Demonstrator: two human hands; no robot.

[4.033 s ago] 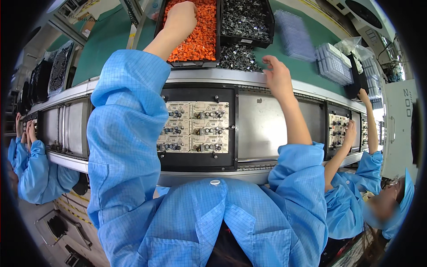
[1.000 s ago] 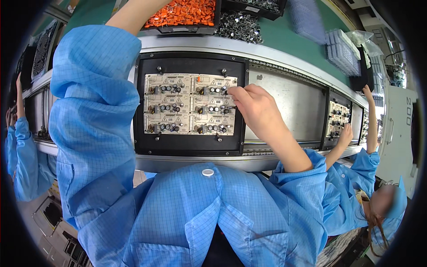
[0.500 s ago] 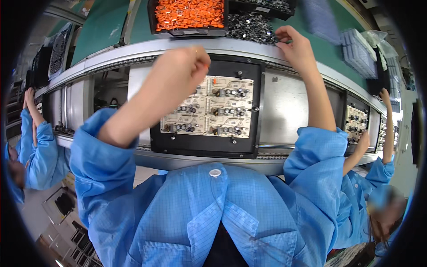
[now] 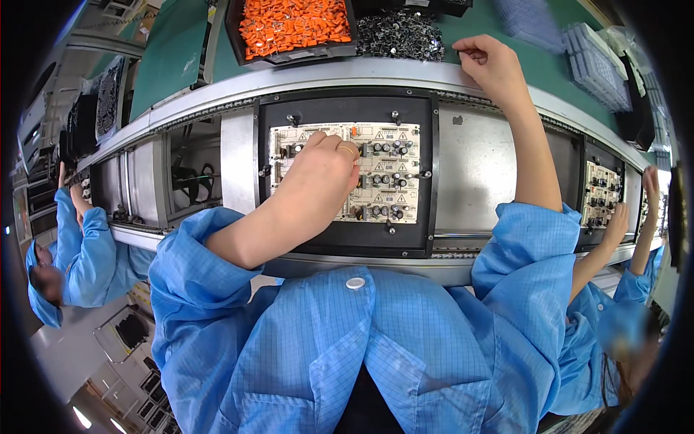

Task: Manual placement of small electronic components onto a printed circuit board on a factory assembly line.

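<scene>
My left hand [image 4: 322,173] is over the left and middle part of the pale circuit-board panel [image 4: 387,168], fingers bent and gathered downward near its upper edge; they hide their own tips, so I cannot tell whether they grasp anything. The panel lies inside the black carrier [image 4: 347,106], with metal posts standing around its edges. One orange component [image 4: 354,132] stands at the panel's upper edge, just right of its middle.

My right hand [image 4: 493,69] is at the front edge of the green worktop [image 4: 460,29], just beside the right edge of the heap of dark metal parts [image 4: 400,36]. Its fingers curl toward the thumb; I cannot tell whether a part is pinched there. Left of the heap, along the same front edge, sits a black bin [image 4: 305,56] full of orange components. Further right on the worktop are stacked pale trays [image 4: 596,66]. Beyond my carrier's right edge, a co-worker's hand [image 4: 618,223] is near another board panel [image 4: 600,189].
</scene>
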